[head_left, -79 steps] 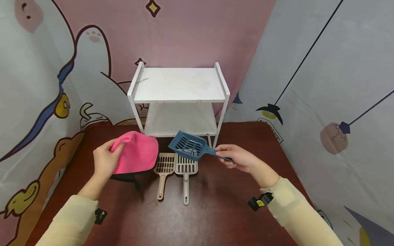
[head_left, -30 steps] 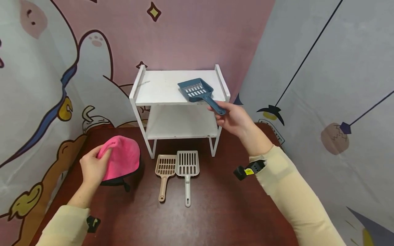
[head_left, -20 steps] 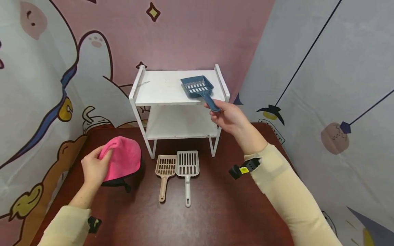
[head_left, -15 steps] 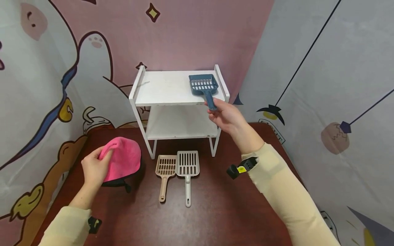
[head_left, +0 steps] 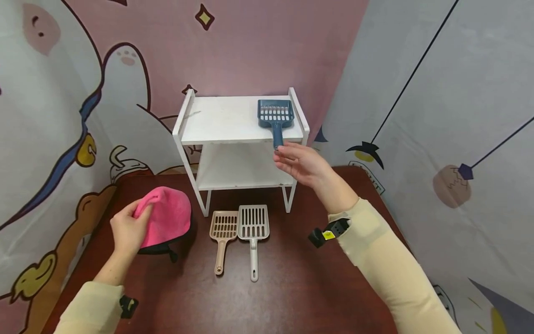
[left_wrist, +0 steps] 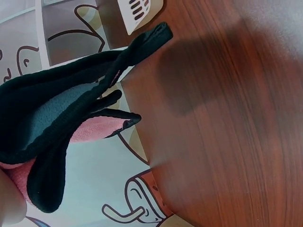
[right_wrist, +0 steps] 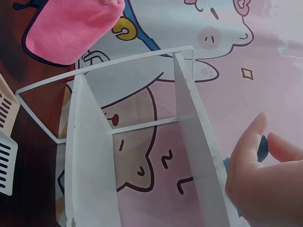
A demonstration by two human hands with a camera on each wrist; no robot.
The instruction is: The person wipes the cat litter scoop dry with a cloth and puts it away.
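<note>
In the head view, my left hand (head_left: 130, 227) pinches a pink fabric piece with black trim (head_left: 168, 218) above the table's left side. The left wrist view shows its black edging and grey inner side (left_wrist: 57, 111); its exact kind is unclear. A blue slotted litter scoop (head_left: 276, 113) lies on the right of the white rack's top shelf, handle toward me. My right hand (head_left: 306, 164) is at the handle's end, fingers extended and thumb apart in the right wrist view. A beige litter scoop (head_left: 224, 226) and a light grey litter scoop (head_left: 253, 222) lie side by side on the table.
The white two-tier rack (head_left: 225, 125) stands at the back of the dark red-brown table (head_left: 200, 301). Its raised side rails flank the top shelf. Cartoon-printed curtains (head_left: 267, 51) enclose the back and sides.
My right hand has carried the blue litter scoop from above the table to the top shelf, straightened it and let go. My left hand has shifted left with the pink fabric piece.
</note>
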